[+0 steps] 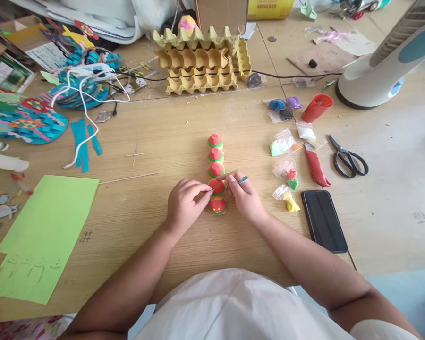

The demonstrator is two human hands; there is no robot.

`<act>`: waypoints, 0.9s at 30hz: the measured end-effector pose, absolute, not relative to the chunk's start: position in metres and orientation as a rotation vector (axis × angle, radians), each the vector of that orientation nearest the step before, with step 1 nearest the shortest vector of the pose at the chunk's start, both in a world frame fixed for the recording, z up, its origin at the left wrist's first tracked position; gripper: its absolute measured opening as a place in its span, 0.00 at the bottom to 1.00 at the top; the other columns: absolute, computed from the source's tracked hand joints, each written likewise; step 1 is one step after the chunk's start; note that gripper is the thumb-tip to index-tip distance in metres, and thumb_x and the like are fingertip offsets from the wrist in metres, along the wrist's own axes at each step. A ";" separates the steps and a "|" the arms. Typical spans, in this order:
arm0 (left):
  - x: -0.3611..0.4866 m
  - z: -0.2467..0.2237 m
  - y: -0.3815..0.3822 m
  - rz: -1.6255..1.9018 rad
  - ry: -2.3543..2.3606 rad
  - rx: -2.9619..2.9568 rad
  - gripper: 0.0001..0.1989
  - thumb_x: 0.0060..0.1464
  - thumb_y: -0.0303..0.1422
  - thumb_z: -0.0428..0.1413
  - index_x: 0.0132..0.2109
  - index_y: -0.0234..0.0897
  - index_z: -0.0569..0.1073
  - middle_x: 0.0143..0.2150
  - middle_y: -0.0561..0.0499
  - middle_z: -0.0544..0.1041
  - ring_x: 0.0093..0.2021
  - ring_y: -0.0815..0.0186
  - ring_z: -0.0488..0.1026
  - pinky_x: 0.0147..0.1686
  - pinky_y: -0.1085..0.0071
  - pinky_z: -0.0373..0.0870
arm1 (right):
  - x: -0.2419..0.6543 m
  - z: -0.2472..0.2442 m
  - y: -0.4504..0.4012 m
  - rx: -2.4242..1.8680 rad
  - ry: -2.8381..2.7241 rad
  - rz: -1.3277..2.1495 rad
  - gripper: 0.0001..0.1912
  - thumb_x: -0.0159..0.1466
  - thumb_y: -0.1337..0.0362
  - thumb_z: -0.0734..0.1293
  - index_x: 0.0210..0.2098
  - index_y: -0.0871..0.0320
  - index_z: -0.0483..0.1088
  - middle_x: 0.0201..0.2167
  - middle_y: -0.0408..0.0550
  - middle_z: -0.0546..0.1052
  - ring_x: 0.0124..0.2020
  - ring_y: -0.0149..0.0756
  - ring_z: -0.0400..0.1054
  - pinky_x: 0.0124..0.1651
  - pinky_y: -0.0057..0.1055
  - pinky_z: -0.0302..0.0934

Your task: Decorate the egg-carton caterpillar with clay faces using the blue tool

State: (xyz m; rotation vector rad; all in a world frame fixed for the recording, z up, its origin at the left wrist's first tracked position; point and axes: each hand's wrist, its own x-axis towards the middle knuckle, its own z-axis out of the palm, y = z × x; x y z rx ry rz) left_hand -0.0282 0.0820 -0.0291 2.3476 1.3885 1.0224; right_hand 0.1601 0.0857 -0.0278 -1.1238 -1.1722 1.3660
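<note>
Several egg-carton cups [216, 170] stand in a row, topped with red clay and banded in green. The nearest cup [217, 206] has a small yellow smiling face. My left hand [188, 204] is closed, thumb and index fingertips pressed together at the left edge of the second-nearest cup [217, 187]; what lies between them is too small to make out. On the cup's other side, my right hand [247, 197] is closed around a small blue clay tool [243, 180], its fingertips close to the red top.
Bags of coloured clay [283, 143], a red cup [317, 107], a red utility knife [316, 165], scissors [347, 158] and a phone [324, 221] lie right. Green paper [53, 222] and a thin stick [129, 178] lie left; egg cartons [200, 84] and a fan [382, 75] stand behind.
</note>
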 end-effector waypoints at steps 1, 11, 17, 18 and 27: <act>-0.028 -0.029 0.082 1.029 1.393 2.344 0.03 0.61 0.29 0.60 0.38 0.39 0.78 0.35 0.51 0.82 0.37 0.63 0.75 0.41 0.65 0.69 | 0.160 -0.028 0.086 -1.125 -1.177 1.365 0.18 0.71 0.49 0.61 0.31 0.54 0.67 0.25 0.40 0.64 0.33 0.34 0.62 0.43 0.33 0.60; -0.028 -0.029 0.082 1.057 1.410 2.214 0.03 0.63 0.31 0.60 0.39 0.40 0.79 0.37 0.51 0.82 0.37 0.65 0.75 0.42 0.66 0.71 | 0.160 -0.028 0.086 -1.133 -1.189 1.356 0.18 0.71 0.49 0.61 0.32 0.55 0.67 0.25 0.39 0.64 0.33 0.34 0.63 0.43 0.33 0.60; -0.031 -0.031 0.081 1.067 1.443 2.097 0.05 0.63 0.32 0.59 0.42 0.40 0.80 0.39 0.50 0.82 0.38 0.65 0.75 0.43 0.67 0.72 | 0.160 -0.031 0.086 -1.119 -1.175 1.363 0.19 0.71 0.47 0.61 0.32 0.55 0.66 0.31 0.43 0.72 0.31 0.33 0.62 0.41 0.33 0.60; -0.031 -0.032 0.081 1.066 1.438 2.098 0.05 0.63 0.32 0.60 0.43 0.40 0.80 0.39 0.50 0.82 0.39 0.65 0.76 0.43 0.67 0.72 | 0.160 -0.032 0.086 -1.124 -1.163 1.365 0.19 0.71 0.47 0.61 0.32 0.55 0.66 0.32 0.43 0.72 0.30 0.32 0.61 0.40 0.32 0.60; -0.023 -0.031 0.083 1.070 1.471 2.176 0.04 0.61 0.35 0.62 0.42 0.40 0.79 0.37 0.50 0.82 0.40 0.63 0.75 0.44 0.64 0.72 | 0.163 -0.039 0.089 -1.199 -1.158 1.304 0.21 0.70 0.44 0.62 0.34 0.55 0.68 0.32 0.43 0.69 0.30 0.33 0.58 0.36 0.30 0.57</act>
